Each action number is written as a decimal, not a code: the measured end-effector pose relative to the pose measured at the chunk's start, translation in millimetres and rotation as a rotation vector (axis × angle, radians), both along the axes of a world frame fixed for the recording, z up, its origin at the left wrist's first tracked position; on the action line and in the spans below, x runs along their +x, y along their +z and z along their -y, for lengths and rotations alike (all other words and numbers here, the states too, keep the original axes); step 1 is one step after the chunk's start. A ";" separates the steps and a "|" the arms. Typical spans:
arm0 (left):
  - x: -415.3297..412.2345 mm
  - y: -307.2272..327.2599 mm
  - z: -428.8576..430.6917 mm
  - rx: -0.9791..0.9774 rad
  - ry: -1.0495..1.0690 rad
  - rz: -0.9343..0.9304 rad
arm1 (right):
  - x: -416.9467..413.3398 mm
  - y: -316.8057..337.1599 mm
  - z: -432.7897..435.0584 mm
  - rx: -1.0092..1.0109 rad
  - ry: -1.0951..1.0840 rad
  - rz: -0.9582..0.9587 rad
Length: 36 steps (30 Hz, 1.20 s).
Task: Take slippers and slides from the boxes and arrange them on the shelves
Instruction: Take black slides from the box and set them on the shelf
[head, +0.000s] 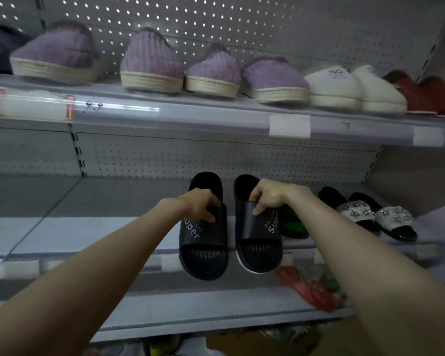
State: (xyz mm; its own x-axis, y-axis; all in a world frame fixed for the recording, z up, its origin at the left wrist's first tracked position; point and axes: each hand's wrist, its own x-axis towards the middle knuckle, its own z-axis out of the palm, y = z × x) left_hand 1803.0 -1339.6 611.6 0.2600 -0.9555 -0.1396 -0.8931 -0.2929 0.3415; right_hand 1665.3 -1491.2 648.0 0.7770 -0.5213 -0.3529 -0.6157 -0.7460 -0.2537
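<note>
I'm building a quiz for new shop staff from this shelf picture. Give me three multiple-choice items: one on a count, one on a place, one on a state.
1. How many purple slippers stand on the upper shelf?
A. Two
B. Six
C. Four

2. Where do the jewelled slides stand?
A. On the upper shelf
B. On the middle shelf, right of the black slides
C. On the lowest shelf

3. What do the left hand and the right hand do?
A. Each grips one black slide by its strap
B. Both hang empty
C. Both hold the same slide

Answers:
1 C: four purple uppers stand in a row.
2 B: they sit toward that shelf's right end, beyond the black pair.
3 A: fingers curl round a strap on each side.
</note>
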 end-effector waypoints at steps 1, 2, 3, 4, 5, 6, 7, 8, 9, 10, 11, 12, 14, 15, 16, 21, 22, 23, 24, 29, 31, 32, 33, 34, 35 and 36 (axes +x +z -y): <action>4.0 -1.7 10.9 -0.002 0.013 -0.003 | 4.2 -2.2 11.1 0.004 0.002 -0.006; 7.4 -2.9 21.4 -0.003 0.025 -0.003 | 8.2 -4.2 21.5 0.000 0.001 -0.019; 10.8 -3.9 31.4 -0.003 0.034 -0.003 | 12.4 -6.2 31.1 -0.009 -0.002 -0.044; 13.6 -4.4 40.7 0.006 0.041 -0.001 | 16.6 -8.7 40.8 -0.018 -0.007 -0.077; 16.1 -5.0 49.4 0.019 0.048 0.007 | 21.2 -11.9 50.3 -0.018 -0.011 -0.109; 18.4 -5.9 56.6 0.039 0.055 0.019 | 25.4 -15.6 58.8 -0.008 -0.010 -0.132; 20.7 -7.2 63.3 0.057 0.059 0.027 | 29.4 -19.3 66.2 0.005 -0.007 -0.142; 23.1 -8.9 69.5 0.072 0.065 0.028 | 32.9 -22.7 73.0 0.010 0.002 -0.134; 25.7 -11.1 75.2 0.082 0.073 0.025 | 36.2 -25.3 78.2 0.011 0.021 -0.113; 27.3 -12.6 79.7 0.090 0.081 0.024 | 39.2 -27.3 81.5 0.010 0.047 -0.089; 28.6 -14.1 83.0 0.097 0.094 0.021 | 42.5 -29.8 83.9 0.010 0.066 -0.067; 29.5 -15.0 85.4 0.101 0.111 0.014 | 45.3 -32.0 85.7 0.014 0.084 -0.052; 31.2 -18.0 88.0 0.098 0.137 0.002 | 51.9 -37.8 89.6 0.032 0.111 -0.035; 32.2 -19.9 88.4 0.097 0.143 -0.001 | 55.4 -40.6 91.2 0.043 0.122 -0.032; 33.3 -21.9 88.2 0.098 0.149 -0.003 | 58.5 -42.9 92.7 0.050 0.136 -0.037; 40.7 -28.3 90.9 0.114 0.166 0.000 | 68.1 -45.8 98.2 0.047 0.170 0.003; 42.2 -28.1 91.5 0.111 0.168 0.002 | 68.6 -46.1 99.2 0.047 0.170 0.016; 43.5 -27.7 92.1 0.109 0.171 0.004 | 69.2 -47.0 100.1 0.048 0.166 0.021; 44.6 -27.1 92.5 0.108 0.173 0.007 | 69.4 -48.0 100.7 0.049 0.167 0.025; 48.2 -30.3 94.9 0.097 0.181 0.022 | 72.0 -51.7 102.5 0.044 0.169 0.055; 48.3 -32.2 94.5 0.091 0.185 0.028 | 72.2 -52.5 101.7 0.048 0.168 0.054; 48.0 -32.6 93.8 0.090 0.186 0.027 | 72.3 -52.4 100.8 0.045 0.166 0.054; 47.5 -32.6 92.9 0.091 0.186 0.024 | 72.5 -52.3 100.0 0.039 0.163 0.054; 46.4 -32.1 91.5 0.097 0.183 0.027 | 72.2 -51.8 99.2 0.029 0.162 0.054; 45.3 -31.3 90.1 0.106 0.180 0.032 | 72.3 -51.6 99.1 0.019 0.160 0.056; 43.9 -30.3 88.5 0.119 0.179 0.037 | 71.5 -50.6 98.3 0.009 0.157 0.056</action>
